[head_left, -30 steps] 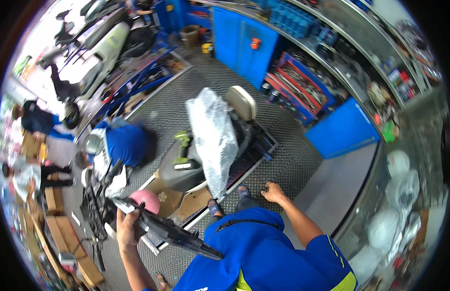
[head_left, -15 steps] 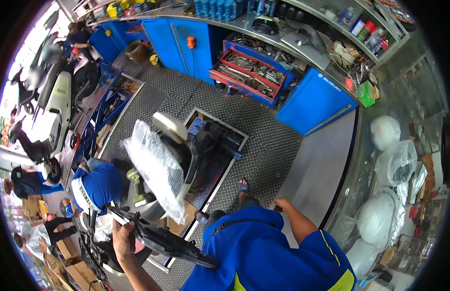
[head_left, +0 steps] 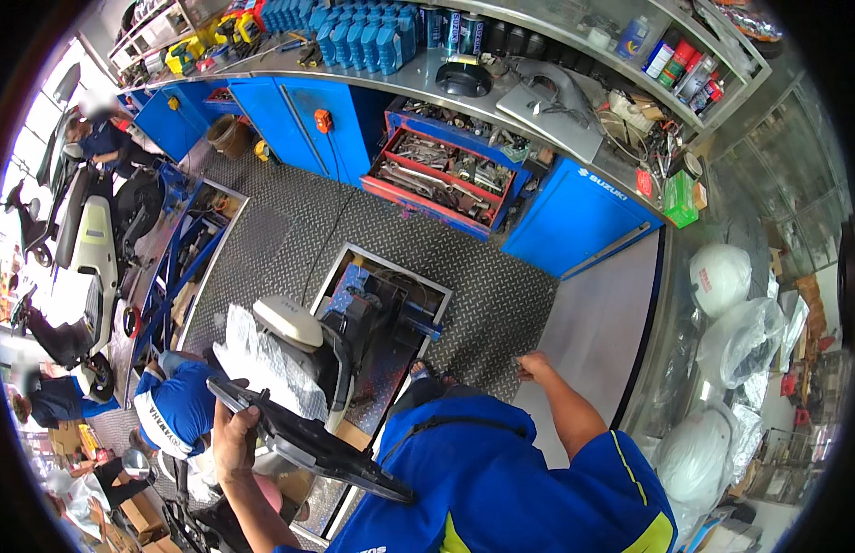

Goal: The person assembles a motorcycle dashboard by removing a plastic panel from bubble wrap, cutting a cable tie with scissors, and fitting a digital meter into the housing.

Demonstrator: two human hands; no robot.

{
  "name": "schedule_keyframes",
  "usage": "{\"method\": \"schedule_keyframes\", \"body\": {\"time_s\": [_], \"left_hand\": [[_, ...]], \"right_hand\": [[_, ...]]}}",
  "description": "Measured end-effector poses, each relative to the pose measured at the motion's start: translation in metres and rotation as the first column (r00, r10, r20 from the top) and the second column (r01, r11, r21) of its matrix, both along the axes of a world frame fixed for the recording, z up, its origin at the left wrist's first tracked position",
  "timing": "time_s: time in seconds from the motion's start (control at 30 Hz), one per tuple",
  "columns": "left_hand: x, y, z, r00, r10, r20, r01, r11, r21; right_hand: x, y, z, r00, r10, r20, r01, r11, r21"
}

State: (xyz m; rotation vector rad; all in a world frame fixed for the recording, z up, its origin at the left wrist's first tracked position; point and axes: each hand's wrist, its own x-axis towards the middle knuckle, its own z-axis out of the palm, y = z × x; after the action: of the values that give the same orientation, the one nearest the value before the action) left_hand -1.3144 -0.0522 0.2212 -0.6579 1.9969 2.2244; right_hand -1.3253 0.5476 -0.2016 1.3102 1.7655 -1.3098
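Note:
A long black plastic panel (head_left: 322, 449), seemingly a motorbike body part, slants across my front. My left hand (head_left: 234, 441) grips its upper left end, and its lower end rests near my blue shirt. Out to the right, my right hand (head_left: 534, 365) hangs in the air with fingers curled; whether anything small is inside them is hidden. Beyond the panel stands a scooter (head_left: 340, 359) with a cream-coloured seat (head_left: 288, 323), on a lift set in the floor. Clear bubble wrap (head_left: 262, 364) covers part of it.
A co-worker in blue (head_left: 174, 405) crouches at left beside the scooter. An open red tool drawer (head_left: 437, 184) juts from the blue cabinets ahead. The steel bench (head_left: 455, 88) carries blue bottles (head_left: 368, 41). Wrapped white helmets (head_left: 720, 279) line the right side. Another scooter (head_left: 96, 249) stands far left.
My view has moved forward and turned, so the bench looks nearer and the scooter lower. My left hand keeps hold of the black panel. My right hand has swung slightly forward.

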Motion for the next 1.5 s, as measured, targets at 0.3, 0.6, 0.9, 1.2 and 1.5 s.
{"method": "schedule_keyframes", "body": {"time_s": [0.3, 0.6, 0.9, 1.2, 1.5], "left_hand": [[-0.145, 0.018, 0.015, 0.999, -0.048, 0.014, 0.049, 0.998, -0.044], [-0.231, 0.021, -0.029, 0.945, 0.270, 0.185, -0.240, 0.956, -0.166], [-0.302, 0.073, 0.006, 0.764, 0.545, 0.345, -0.496, 0.839, -0.225], [-0.326, 0.120, 0.006, 0.627, 0.673, 0.392, -0.588, 0.739, -0.329], [-0.310, 0.130, 0.012, 0.401, 0.669, 0.625, -0.315, 0.742, -0.592]], "right_hand": [[-0.198, -0.029, 0.032, 0.717, 0.684, -0.138, -0.494, 0.637, 0.592], [-0.533, -0.080, 0.004, 0.425, 0.824, -0.375, -0.422, 0.547, 0.723], [-0.749, -0.067, -0.119, 0.403, 0.906, -0.128, -0.582, 0.361, 0.728], [-0.811, -0.117, -0.231, 0.333, 0.906, -0.262, -0.513, 0.408, 0.755], [-0.828, -0.174, -0.197, 0.511, 0.770, -0.381, -0.306, 0.577, 0.757]]}}
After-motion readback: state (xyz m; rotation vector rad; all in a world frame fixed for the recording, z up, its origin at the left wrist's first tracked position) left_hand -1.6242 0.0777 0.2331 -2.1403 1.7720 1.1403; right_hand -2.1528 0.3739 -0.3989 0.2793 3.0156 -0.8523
